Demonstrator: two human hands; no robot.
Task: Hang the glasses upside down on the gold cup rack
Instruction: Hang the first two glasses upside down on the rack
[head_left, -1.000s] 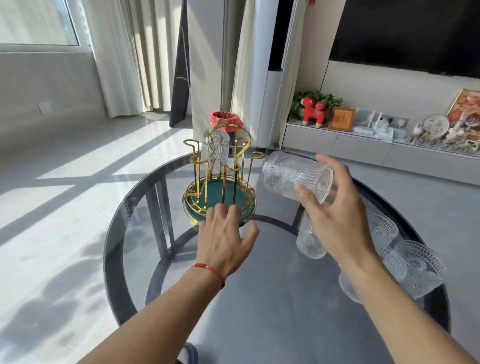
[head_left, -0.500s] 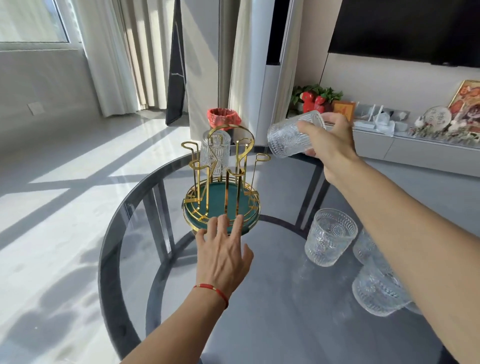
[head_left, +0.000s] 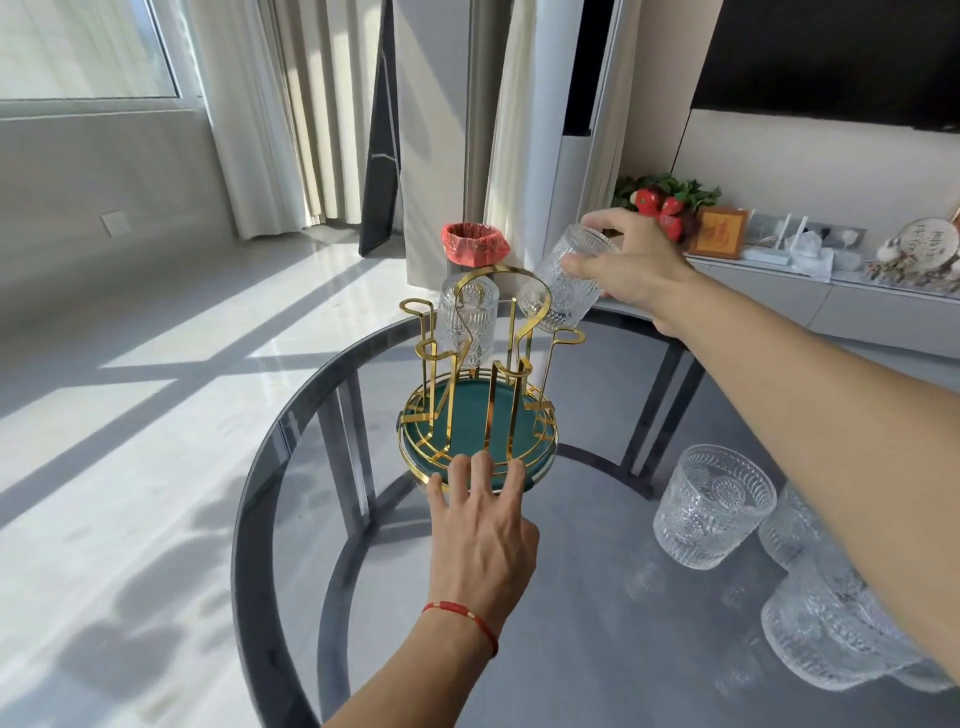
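The gold cup rack (head_left: 475, 415) with its green base stands at the far side of the round glass table (head_left: 571, 623). One embossed glass (head_left: 466, 325) hangs upside down on a back hook. My right hand (head_left: 631, 270) holds a second glass (head_left: 563, 283) by its base, mouth tilted down, just above the rack's right-hand hook. My left hand (head_left: 480, 530) lies flat with spread fingertips pressing on the near rim of the rack's base. An upright glass (head_left: 711, 504) stands on the table to the right.
More glasses (head_left: 831, 623) cluster at the table's right edge, partly under my right forearm. Behind the rack on the floor is a bin with a red liner (head_left: 475, 244). A low cabinet with ornaments (head_left: 779, 249) runs along the right wall.
My right hand has carried the glass down and left, tipping its mouth downward over the rack's right hook. My left hand stays on the rack's base.
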